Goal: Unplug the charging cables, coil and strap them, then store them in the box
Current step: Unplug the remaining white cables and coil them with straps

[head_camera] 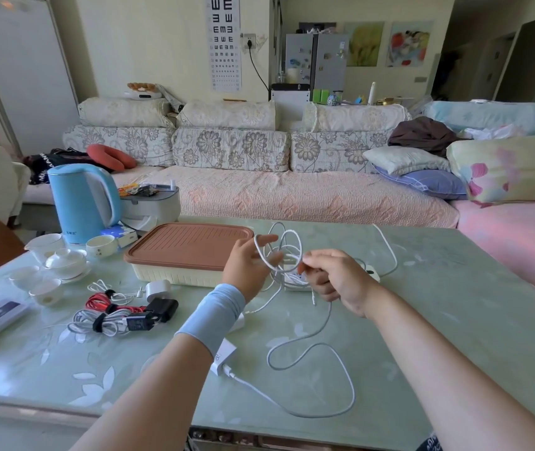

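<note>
At my nine o'clock, strapped cable bundles (110, 320) lie on the table (455, 304), with the lidded box (188, 249) at eleven. My left hand (250, 265) holds loops of the white cable (284, 252) around its fingers. My right hand (334, 278) pinches the same cable. Its slack trails toward six o'clock, to a charger (225, 358).

A long white paper eye chart (226, 40) hangs on the wall at 12 o'clock and carries rows of black letters E turned in different directions. A black cloth (36, 167) at 9 o'clock shows white letters, perhaps "MA". The small label on the light blue plastic kettle (80, 200) is unreadable.
</note>
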